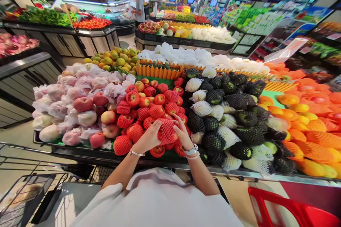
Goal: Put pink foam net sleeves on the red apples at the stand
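Observation:
Between my two hands is an apple in a red foam net (166,132), raised just above the pile. My left hand (151,135) curls round its left side. My right hand (181,132) grips it from the right, fingers bent over the top edge. Beneath and behind it lie many red apples (144,102), some bare and some in red foam nets. On the right, against the apples, are dark fruits in black and white nets (213,124). To the left, bagged pale pink fruits (77,94) are heaped with a few bare ones.
A wire shopping cart (29,184) stands at lower left, a red chair-like frame (287,207) at lower right. Orange-netted yellow fruits (317,124) fill the stand's right end. Greenish-yellow fruits (114,58) and white-wrapped produce (181,55) lie at the back. A person (139,7) stands farther off.

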Demonstrator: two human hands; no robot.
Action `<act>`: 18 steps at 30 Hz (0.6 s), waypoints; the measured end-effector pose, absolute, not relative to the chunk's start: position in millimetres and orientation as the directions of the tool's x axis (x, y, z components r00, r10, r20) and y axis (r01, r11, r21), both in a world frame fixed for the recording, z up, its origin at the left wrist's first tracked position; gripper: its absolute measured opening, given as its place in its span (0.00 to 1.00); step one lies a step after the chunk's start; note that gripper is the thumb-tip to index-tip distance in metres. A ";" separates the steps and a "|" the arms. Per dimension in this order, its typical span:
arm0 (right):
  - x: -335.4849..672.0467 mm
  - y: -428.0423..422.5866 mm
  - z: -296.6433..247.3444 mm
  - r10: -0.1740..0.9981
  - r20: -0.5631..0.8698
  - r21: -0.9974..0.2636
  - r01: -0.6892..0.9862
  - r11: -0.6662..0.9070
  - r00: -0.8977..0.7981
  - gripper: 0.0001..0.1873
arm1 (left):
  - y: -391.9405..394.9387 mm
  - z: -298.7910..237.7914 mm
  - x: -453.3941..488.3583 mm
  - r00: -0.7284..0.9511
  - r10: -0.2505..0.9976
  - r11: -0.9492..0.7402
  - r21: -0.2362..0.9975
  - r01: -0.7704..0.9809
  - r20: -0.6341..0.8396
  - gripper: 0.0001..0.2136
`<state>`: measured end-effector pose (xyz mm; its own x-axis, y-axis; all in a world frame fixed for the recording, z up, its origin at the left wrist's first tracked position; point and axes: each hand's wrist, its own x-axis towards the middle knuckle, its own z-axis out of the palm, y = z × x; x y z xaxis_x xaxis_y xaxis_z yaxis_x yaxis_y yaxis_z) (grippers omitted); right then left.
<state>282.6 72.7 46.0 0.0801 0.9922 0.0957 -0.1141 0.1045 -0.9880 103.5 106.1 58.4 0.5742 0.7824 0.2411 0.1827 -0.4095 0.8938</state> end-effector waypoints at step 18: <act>256.4 59.5 25.0 0.990 -0.030 -0.864 -0.501 0.044 0.138 0.27 | 99.5 67.3 123.5 0.610 0.771 -0.551 0.673 0.493 0.184 0.33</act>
<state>256.4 59.5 25.0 0.1377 0.9900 -0.0297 -0.5012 0.0438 -0.8642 123.5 99.5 67.3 0.6100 0.7707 0.1840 0.4931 -0.5510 0.6732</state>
